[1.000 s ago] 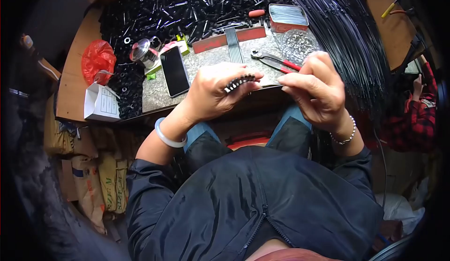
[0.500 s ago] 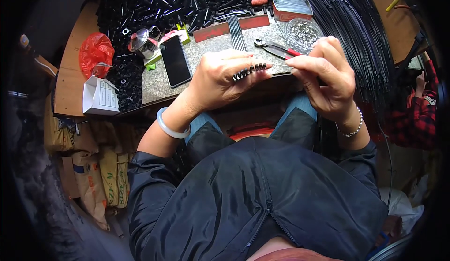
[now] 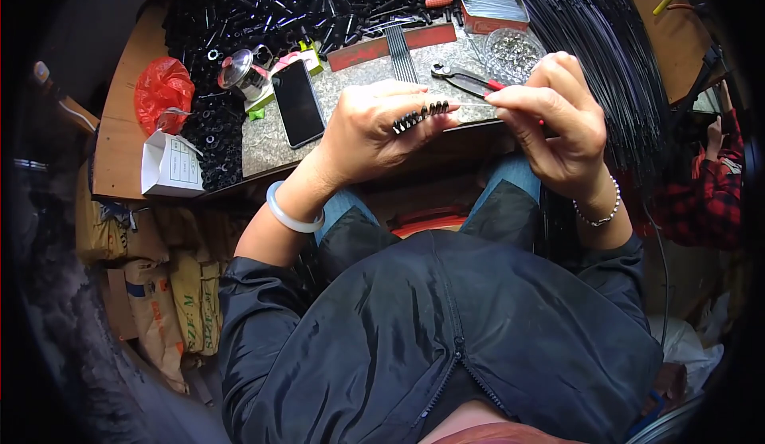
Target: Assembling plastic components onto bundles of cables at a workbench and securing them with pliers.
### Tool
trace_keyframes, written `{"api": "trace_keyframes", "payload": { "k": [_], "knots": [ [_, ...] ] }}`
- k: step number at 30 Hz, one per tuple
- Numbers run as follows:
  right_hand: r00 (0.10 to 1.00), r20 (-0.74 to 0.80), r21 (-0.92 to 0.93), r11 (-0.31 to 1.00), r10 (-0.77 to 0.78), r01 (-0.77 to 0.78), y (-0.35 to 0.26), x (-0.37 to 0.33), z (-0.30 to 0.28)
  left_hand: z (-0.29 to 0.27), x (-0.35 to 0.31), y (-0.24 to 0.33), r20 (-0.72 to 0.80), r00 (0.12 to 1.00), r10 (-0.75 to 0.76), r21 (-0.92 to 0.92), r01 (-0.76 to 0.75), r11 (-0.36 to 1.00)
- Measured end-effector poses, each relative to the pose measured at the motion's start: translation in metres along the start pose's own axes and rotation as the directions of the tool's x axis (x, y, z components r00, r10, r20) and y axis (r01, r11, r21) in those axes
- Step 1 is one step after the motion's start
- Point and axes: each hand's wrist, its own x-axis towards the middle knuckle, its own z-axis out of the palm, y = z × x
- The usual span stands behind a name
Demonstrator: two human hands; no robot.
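Note:
My left hand (image 3: 374, 129) is closed around a row of small black parts (image 3: 418, 115) strung side by side, held just above the near edge of the workbench (image 3: 263, 145). My right hand (image 3: 554, 121) pinches the thin metal rod (image 3: 472, 104) that sticks out of that row toward the right. The two hands are close together, fingertips a little apart. Red-handled pliers (image 3: 466, 80) lie on the bench just behind them.
A black phone (image 3: 297, 103) lies on the bench, left of my hands. A heap of black parts (image 3: 319, 5) fills the back, a bundle of black rods (image 3: 606, 53) the right. A red bag (image 3: 162, 89) and white box (image 3: 169, 165) sit left. Another person's sleeve (image 3: 701, 181) shows at right.
Both hands have risen and come closer to the camera. The right hand now grips the thin rod beside the row of black parts.

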Motion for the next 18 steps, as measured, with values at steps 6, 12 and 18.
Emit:
{"api": "trace_keyframes", "payload": {
  "k": [6, 12, 18],
  "knots": [
    [0.998, 0.067, 0.140, 0.990, -0.011, 0.002, 0.001, 0.006, 0.004, 0.001, 0.000, -0.001, -0.015, 1.000, 0.011, 0.003, -0.011, 1.000],
    [0.984, 0.049, 0.029, 0.985, -0.171, 0.170, 0.007, 0.011, 0.002, -0.001, 0.000, 0.002, 0.050, 0.997, 0.062, 0.038, -0.064, 0.997],
    [0.987, 0.099, 0.184, 0.977, -0.126, 0.106, 0.007, 0.018, 0.007, 0.002, 0.000, -0.006, -0.030, 0.985, 0.171, 0.022, -0.170, 0.985]
  ]
}}
